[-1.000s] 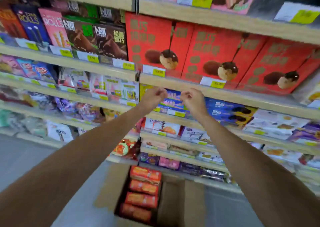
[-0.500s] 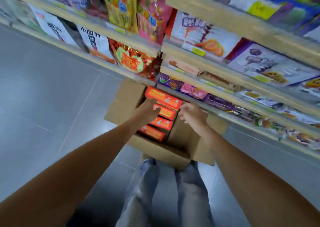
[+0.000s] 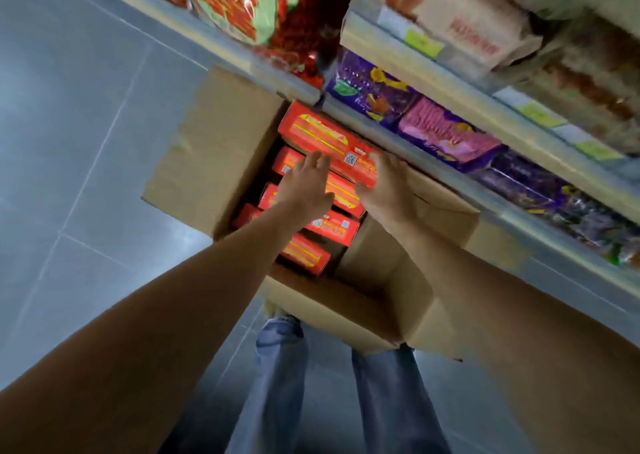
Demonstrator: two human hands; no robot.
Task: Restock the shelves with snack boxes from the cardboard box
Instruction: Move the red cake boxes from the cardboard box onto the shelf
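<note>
Two hands in cardboard box (image 3: 221, 135): left hand (image 3: 308, 185) flat-fingered on top red snack box (image 3: 322, 135), right hand (image 3: 386, 185) grips its end.

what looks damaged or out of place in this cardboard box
Only the cardboard box: its left flap has a ragged, torn edge. The red snack boxes inside sit in an orderly row, nothing spilled.

snack boxes (image 3: 325, 138): print blurred, unreadable | left hand (image 3: 304, 187): covers parts of 2 boxes | right hand (image 3: 384, 187): grip unclear | cardboard box (image 3: 214, 149): far wall hidden under shelf (image 3: 554, 242) | price tags (image 3: 424, 43): illegible
</note>
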